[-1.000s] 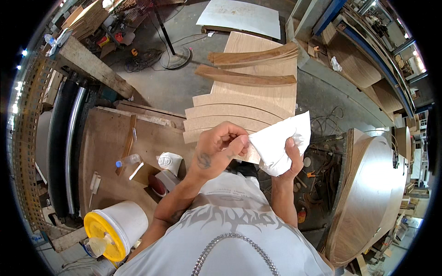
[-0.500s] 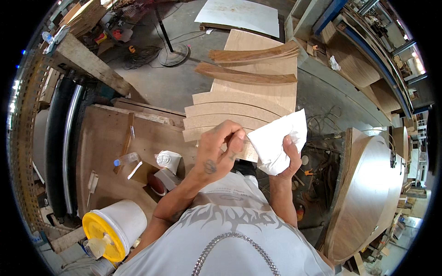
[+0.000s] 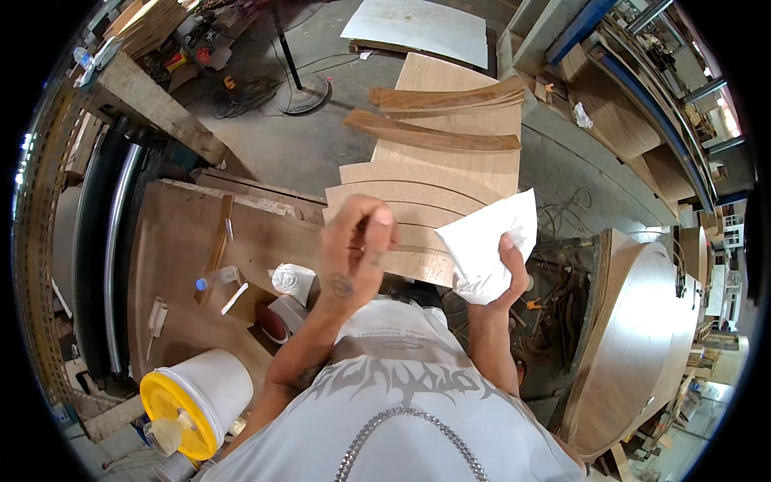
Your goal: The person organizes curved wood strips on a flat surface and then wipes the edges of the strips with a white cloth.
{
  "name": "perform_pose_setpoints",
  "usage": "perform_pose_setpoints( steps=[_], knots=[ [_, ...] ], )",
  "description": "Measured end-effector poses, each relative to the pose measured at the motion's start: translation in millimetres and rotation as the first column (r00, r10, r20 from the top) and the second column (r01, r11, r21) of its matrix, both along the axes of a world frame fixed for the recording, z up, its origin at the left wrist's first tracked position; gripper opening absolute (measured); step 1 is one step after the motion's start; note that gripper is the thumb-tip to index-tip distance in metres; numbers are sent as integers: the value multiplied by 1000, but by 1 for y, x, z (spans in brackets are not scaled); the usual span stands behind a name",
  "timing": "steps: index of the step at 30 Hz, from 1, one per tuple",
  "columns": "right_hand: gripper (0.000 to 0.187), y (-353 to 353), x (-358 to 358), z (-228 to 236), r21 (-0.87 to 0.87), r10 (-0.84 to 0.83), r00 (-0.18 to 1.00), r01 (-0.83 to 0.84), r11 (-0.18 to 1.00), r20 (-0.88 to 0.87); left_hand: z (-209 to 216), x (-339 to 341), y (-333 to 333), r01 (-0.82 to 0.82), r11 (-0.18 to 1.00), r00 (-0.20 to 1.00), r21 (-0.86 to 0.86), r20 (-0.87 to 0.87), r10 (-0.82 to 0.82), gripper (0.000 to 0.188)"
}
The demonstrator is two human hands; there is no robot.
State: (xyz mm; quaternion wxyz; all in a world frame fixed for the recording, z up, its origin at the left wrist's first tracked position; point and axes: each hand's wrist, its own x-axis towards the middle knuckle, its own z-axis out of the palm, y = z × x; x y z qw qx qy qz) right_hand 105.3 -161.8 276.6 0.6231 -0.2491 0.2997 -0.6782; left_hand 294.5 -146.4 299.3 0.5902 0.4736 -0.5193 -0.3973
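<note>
My right hand (image 3: 516, 273) grips a crumpled white packet (image 3: 486, 247), thumb pressed on its face, at the right of the curved boards. The packet looks like folded paper or thin plastic; what is inside is hidden. Left of it and apart from it, my left hand (image 3: 357, 241) is lifted with curled fingers, thumb against the forefinger. Motion blurs it, and whatever might be pinched there cannot be made out. Under both hands lie several pale curved wooden strips (image 3: 401, 193), side by side on a wooden board (image 3: 450, 72). Farther back on that board rest darker curved wooden pieces (image 3: 434, 132).
A brown bench (image 3: 177, 281) at left carries a white cup-shaped thing (image 3: 294, 279), a tape roll (image 3: 273, 323) and a clear bottle (image 3: 218, 278). Nearby is a white bucket with a yellow lid (image 3: 197, 402). At right stand large curved panels (image 3: 626, 345) and a dark bin of scraps (image 3: 554, 321).
My left hand has moved left, away from the white packet's corner. My right hand still holds the packet, almost unmoved.
</note>
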Motion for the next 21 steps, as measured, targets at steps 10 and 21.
perform_pose_setpoints(
  steps=[10, 21],
  knots=[
    [52, 1, 12, 0, -13, 14, 999, -14, 1000, -38, -6, -4, -2, 124, 992, 964, 8, -237, -119, 21],
    [68, -6, 29, -23, -73, 511, 672, -566, 821, 536, -32, 33, -1, -63, 987, 955, 149, -279, 103, 24]
  ],
)
